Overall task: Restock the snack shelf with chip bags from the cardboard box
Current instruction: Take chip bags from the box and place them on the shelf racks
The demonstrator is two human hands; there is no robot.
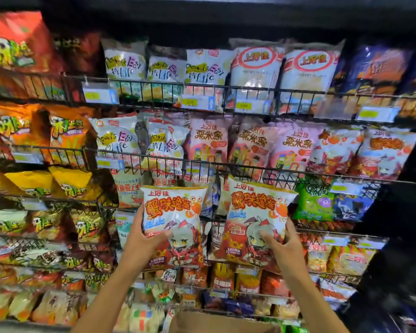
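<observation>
Step in hand: stocking, both bags raised to the shelf (250, 167), neither set in yet.

Left hand (142, 239): curled round the lower left edge of the left bag (175, 219), thumb across the front, fingers behind. The bag is upright and held clear in front of the shelf stock.

Right bag (257, 219): just beside the left one, not touching it, slightly tilted. Right hand (286, 246): grips its lower right edge, thumb on the front, fingers wrapped round the side.

Box (216, 324): below both hands, between the forearms. Only its top edge shows, so the contents cannot be seen.

Matching bags (387, 152): same crab print, one tier up, above and right of the right hand.

Next move, as I judge it: carry both up and rightward, lift them over that tier's wire rail (360, 180) and seat them beside their kind. I cannot tell whether there is room.
</observation>
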